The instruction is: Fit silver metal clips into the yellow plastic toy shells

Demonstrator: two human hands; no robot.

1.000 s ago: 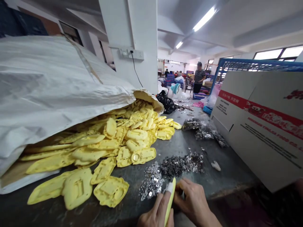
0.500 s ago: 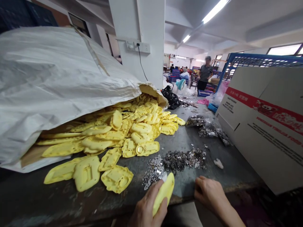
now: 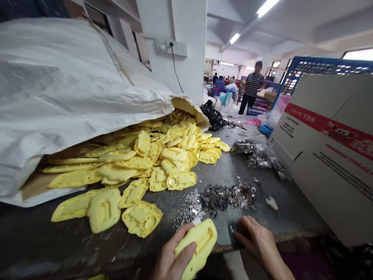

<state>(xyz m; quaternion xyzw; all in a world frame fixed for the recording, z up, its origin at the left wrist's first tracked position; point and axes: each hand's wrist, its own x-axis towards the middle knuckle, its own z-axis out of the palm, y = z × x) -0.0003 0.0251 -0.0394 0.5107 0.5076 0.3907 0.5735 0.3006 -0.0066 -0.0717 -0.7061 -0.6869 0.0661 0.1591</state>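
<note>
My left hand [image 3: 176, 252] is closed around a yellow plastic shell [image 3: 201, 245], thumb across its face. A recessed slot shows on the shell, which is held tilted just over the table's front edge. Something small and white pokes out at the left hand's fingertips; I cannot make out what it is. To the right, my right hand [image 3: 256, 239] rests low over the table edge, thumb and fingers apart. A tiny shiny metal piece [image 3: 232, 229] is right at its fingertips. Beyond both hands spreads a heap of small silver and dark metal pieces [image 3: 218, 198].
A large white sack [image 3: 87, 89] spills many yellow shells [image 3: 175, 154] over the dark table [image 3: 204, 179]. Clear bags of metal parts [image 3: 258, 155] and a white scrap [image 3: 271, 203] lie right. A carton [image 3: 329, 155] borders that side. A person [image 3: 253, 87] stands far back.
The left hand has turned the shell so its slotted face shows. My right hand's curled fingers have opened, and a tiny metal piece now shows at their tips.
</note>
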